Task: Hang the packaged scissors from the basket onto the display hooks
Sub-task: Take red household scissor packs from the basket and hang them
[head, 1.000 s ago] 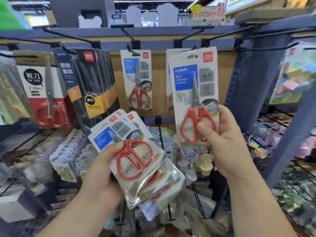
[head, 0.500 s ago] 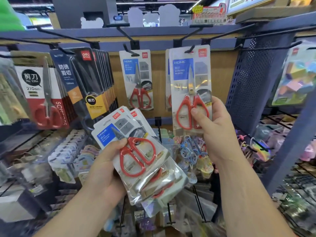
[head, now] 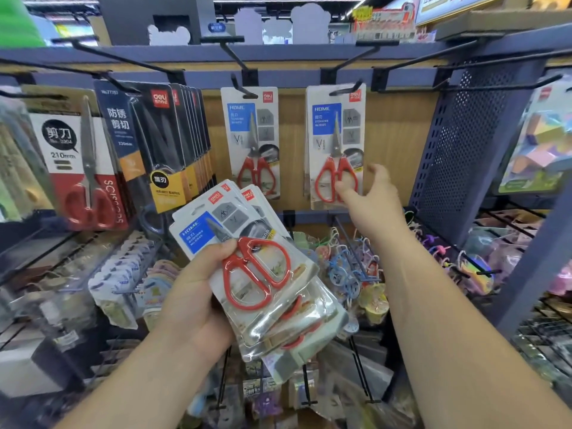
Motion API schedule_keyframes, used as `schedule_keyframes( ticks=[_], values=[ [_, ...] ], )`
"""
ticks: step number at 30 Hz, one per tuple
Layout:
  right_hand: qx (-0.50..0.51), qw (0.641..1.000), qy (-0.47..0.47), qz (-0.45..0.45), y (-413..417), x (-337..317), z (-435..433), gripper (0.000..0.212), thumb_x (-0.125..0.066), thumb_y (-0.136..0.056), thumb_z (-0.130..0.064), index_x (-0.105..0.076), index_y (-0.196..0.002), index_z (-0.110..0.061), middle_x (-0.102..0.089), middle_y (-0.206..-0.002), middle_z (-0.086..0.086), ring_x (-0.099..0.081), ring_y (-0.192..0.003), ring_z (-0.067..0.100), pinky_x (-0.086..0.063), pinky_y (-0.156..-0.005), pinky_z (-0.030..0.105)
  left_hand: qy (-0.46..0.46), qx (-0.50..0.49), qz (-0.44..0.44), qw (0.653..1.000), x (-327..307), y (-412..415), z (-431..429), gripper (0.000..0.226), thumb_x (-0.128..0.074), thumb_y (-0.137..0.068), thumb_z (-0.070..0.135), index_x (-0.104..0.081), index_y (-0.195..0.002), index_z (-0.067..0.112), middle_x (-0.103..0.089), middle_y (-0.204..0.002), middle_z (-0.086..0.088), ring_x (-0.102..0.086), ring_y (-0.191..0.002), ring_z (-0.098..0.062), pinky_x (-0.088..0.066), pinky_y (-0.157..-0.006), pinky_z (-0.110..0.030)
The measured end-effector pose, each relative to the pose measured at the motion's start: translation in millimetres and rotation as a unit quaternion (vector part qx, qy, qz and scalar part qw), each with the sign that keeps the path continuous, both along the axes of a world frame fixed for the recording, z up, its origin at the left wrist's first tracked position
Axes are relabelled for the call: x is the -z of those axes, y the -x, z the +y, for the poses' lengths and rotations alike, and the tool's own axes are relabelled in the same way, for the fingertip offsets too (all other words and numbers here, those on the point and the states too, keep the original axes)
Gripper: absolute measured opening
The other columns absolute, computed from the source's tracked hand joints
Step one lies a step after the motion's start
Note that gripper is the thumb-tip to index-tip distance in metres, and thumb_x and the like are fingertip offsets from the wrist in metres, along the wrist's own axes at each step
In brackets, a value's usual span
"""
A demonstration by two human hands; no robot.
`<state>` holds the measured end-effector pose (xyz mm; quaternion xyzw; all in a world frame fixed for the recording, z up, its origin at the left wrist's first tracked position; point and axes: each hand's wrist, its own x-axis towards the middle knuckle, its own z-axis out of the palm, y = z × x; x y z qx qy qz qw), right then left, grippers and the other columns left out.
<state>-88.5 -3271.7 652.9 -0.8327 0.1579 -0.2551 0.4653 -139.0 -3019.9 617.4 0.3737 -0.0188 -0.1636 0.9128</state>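
L hand (head: 198, 289) grips stack of scissor packs (head: 257, 274), thumb on top pack. R hand (head: 371, 196) fingers loose and spread, holding nothing, fingertip touching hung pack (head: 335, 144) on hook (head: 346, 89). Second hung pack (head: 250, 140) just left.

- Carries black hooks (head: 244, 91) on a blue rail (head: 278, 79) before a wooden back panel (head: 393, 134).
- Holds red-handled scissors packs (head: 250, 140) on two centre hooks.
- Bears black packs (head: 164, 140) at left.

Blue shelf rail (head: 278, 52), wooden back panel (head: 396, 144), perforated side panel (head: 458, 144) — strip lights (head: 278, 0) overhead
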Motion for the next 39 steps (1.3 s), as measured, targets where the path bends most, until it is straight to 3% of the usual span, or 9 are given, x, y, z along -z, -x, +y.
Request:
schedule_keyframes(
  ticks=[3, 6, 9, 11, 13, 15, 21, 27, 39],
  values=[
    [0.032, 0.997, 0.018, -0.072, 37, -5, 19, 0.066, -0.062, -0.096, -0.059, -0.039, -0.152, -0.033, -0.049, -0.145, -0.001, -0.056, -0.114, 0.014, -0.046, -0.097, 0.038, 0.002, -0.004, -0.007, 1.000, -1, -2, 0, 0.074, -0.078, -0.069, 0.014, -0.064, -0.142, 0.014, -0.075, -0.123, -0.017, -0.077, -0.100, -0.034, -0.063, -0.077, -0.054],
    [-0.149, 0.979, -0.116, -0.075, 84, -10, 57, 0.055, -0.059, -0.079, -0.080, -0.061, -0.122, -0.045, -0.068, -0.113, -0.027, -0.065, -0.103, -0.005, -0.055, -0.093, 0.034, -0.005, -0.016, -0.010, 1.000, -1, -6, -5, 0.070, -0.078, -0.071, 0.008, -0.065, -0.139, 0.012, -0.073, -0.127, -0.021, -0.077, -0.100, -0.035, -0.064, -0.080, -0.056],
    [-0.244, 0.966, -0.080, -0.014, 107, 6, 82, 0.051, -0.080, -0.076, -0.065, -0.062, -0.121, -0.047, -0.064, -0.118, -0.026, -0.061, -0.106, -0.013, -0.050, -0.082, 0.013, -0.007, -0.023, -0.018, 1.000, -2, -6, -16, 0.061, -0.077, -0.073, 0.007, -0.068, -0.134, 0.014, -0.073, -0.126, -0.021, -0.073, -0.113, -0.040, -0.060, -0.091, -0.060],
    [-0.207, 0.978, -0.038, 0.001, 109, 21, 86, 0.065, -0.088, -0.071, -0.057, -0.058, -0.128, -0.047, -0.057, -0.125, -0.025, -0.058, -0.112, -0.010, -0.049, -0.085, 0.015, -0.016, -0.030, -0.026, 0.999, -3, -4, -23, 0.051, -0.072, -0.076, 0.010, -0.071, -0.126, 0.016, -0.076, -0.120, -0.018, -0.075, -0.108, -0.039, -0.061, -0.090, -0.058],
    [-0.169, 0.983, -0.070, -0.023, 106, 31, 85, 0.068, -0.090, -0.067, -0.057, -0.061, -0.127, -0.045, -0.062, -0.126, -0.020, -0.062, -0.113, -0.003, -0.055, -0.092, 0.028, -0.022, -0.029, -0.035, 0.999, -6, -1, -28, 0.044, -0.069, -0.076, 0.011, -0.072, -0.120, 0.018, -0.079, -0.113, -0.016, -0.079, -0.096, -0.034, -0.065, -0.081, -0.054],
    [-0.146, 0.981, -0.118, -0.050, 105, 41, 85, 0.063, -0.088, -0.064, -0.054, -0.066, -0.122, -0.042, -0.068, -0.123, -0.013, -0.068, -0.110, 0.005, -0.058, -0.093, 0.040, -0.032, -0.027, -0.039, 0.998, -7, 1, -32, 0.047, -0.072, -0.075, 0.012, -0.071, -0.121, 0.020, -0.080, -0.111, -0.013, -0.079, -0.094, -0.032, -0.065, -0.079, -0.052],
    [-0.110, 0.961, -0.214, -0.139, 102, 53, 91, 0.032, -0.092, -0.077, -0.032, -0.076, -0.104, -0.031, -0.079, -0.102, -0.001, -0.076, -0.095, 0.021, -0.061, -0.088, 0.052, -0.029, -0.008, -0.034, 0.999, -6, 3, -37, 0.057, -0.075, -0.078, 0.026, -0.068, -0.135, 0.023, -0.075, -0.125, -0.016, -0.073, -0.113, -0.041, -0.054, -0.101, -0.061],
    [-0.056, 0.930, -0.319, -0.175, 98, 62, 92, 0.024, -0.090, -0.080, -0.028, -0.072, -0.096, -0.026, -0.078, -0.095, 0.008, -0.076, -0.088, 0.034, -0.058, -0.086, 0.065, -0.055, -0.043, -0.048, 0.996, 2, 3, -37, 0.054, -0.073, -0.081, 0.009, -0.067, -0.134, 0.019, -0.077, -0.122, -0.010, -0.077, -0.107, -0.032, -0.065, -0.083, -0.049],
    [-0.073, 0.893, -0.402, -0.188, 93, 72, 92, 0.028, -0.090, -0.072, -0.028, -0.073, -0.094, -0.024, -0.078, -0.098, 0.013, -0.074, -0.095, 0.042, -0.059, -0.092, 0.062, -0.135, -0.072, -0.130, 0.980, 8, 0, -31, 0.059, -0.073, -0.071, -0.004, -0.065, -0.128, 0.008, -0.079, -0.111, -0.018, -0.079, -0.092, -0.036, -0.065, -0.069, -0.042]
  ],
)
